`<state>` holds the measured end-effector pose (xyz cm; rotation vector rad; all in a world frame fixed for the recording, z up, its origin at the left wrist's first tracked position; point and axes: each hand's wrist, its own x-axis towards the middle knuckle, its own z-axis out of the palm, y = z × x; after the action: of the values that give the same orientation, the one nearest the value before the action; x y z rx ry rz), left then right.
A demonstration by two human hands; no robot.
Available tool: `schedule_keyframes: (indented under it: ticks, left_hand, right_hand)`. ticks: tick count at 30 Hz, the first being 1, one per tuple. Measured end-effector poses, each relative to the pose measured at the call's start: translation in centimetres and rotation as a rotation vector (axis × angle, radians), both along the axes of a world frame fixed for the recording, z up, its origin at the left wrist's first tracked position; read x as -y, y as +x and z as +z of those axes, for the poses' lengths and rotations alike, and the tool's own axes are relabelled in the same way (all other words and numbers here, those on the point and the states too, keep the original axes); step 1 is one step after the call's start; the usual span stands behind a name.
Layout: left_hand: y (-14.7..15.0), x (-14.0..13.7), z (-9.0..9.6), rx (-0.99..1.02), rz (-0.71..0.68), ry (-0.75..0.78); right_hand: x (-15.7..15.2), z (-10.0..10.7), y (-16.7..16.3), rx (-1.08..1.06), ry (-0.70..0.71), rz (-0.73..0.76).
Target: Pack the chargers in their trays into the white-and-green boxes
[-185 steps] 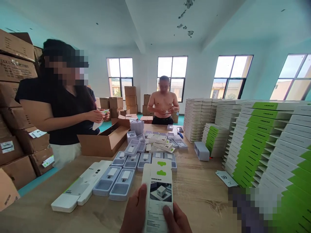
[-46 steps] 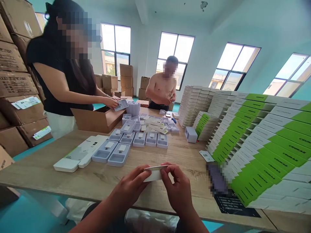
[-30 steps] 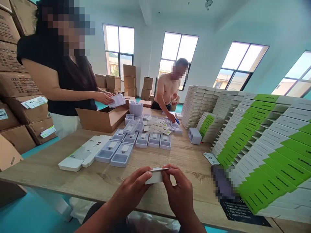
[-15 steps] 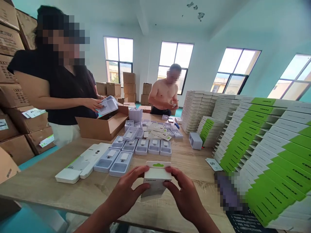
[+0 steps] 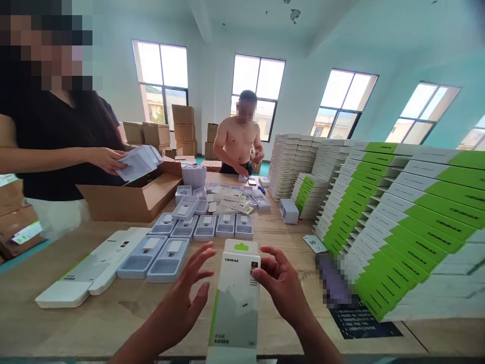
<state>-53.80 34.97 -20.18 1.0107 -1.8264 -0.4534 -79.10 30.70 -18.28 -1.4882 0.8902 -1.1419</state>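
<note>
Box (image 5: pixel 235 303) between our hands: left hand (image 5: pixel 182 298) clear of it, fingers spread; right hand (image 5: pixel 283 289) curled at right edge, thumb over face, grip we cannot tell.

Smooth coated paperboard with a faint sheen forms the near central carton (image 5: pixel 237 303), the flat cartons (image 5: pixel 89 275) at near left and the carton stacks (image 5: pixel 413 222) at right. Moulded plastic trays (image 5: pixel 166 267), smooth and satin-looking, lie left of centre on a matt tabletop (image 5: pixel 295 323) with a wood-grain surface. At left, the open box (image 5: pixel 113 202) is dull brown cardboard, and a co-worker's black top (image 5: pixel 56 141) is matt cloth.
</note>
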Motion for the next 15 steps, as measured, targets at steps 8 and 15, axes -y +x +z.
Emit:
schedule_keyframes:
  ticks: [8,15]
  left_hand:
    - [-1.5,7.4,-3.9,0.199,-0.032,-0.270]
    - [-0.9,11.5,-7.7,-0.125,0.249,-0.133]
  right_hand:
    - [9.1,-3.1,-5.6,-0.693,0.083,-0.285]
    - [17.9,-1.8,-17.1,-1.230,0.180,-0.516]
